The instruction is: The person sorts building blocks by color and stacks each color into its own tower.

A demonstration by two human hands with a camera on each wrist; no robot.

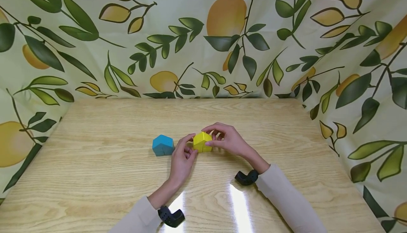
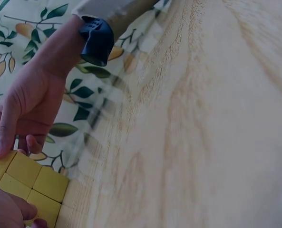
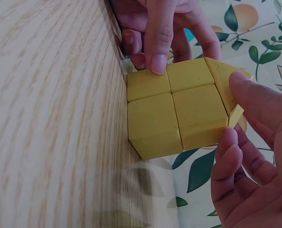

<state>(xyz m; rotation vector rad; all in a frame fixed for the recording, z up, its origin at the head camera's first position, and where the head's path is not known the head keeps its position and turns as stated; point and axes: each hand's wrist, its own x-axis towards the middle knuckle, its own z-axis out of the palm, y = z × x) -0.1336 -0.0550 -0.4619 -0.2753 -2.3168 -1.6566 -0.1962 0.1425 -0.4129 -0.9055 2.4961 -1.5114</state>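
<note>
A small house shape of yellow blocks (image 1: 202,143) stands on the wooden table between the two hands. Its body is yellow cubes (image 3: 152,121), topped by a yellow triangular block (image 3: 221,83). My right hand (image 1: 229,140) pinches the triangular block between thumb and fingers. From the other side my left hand (image 1: 182,162) holds the cubes, thumb on the near face and fingers partly hidden behind. Just left of that hand is a blue house-shaped block stack (image 1: 163,145). In the left wrist view the yellow cubes (image 2: 45,187) are partly covered by the left hand.
The light wooden table (image 1: 105,176) reaches back to a fabric backdrop (image 1: 178,49) printed with leaves and fruit, which also hangs at both sides. A black band (image 1: 171,217) is on the left wrist and another black band (image 1: 246,178) on the right.
</note>
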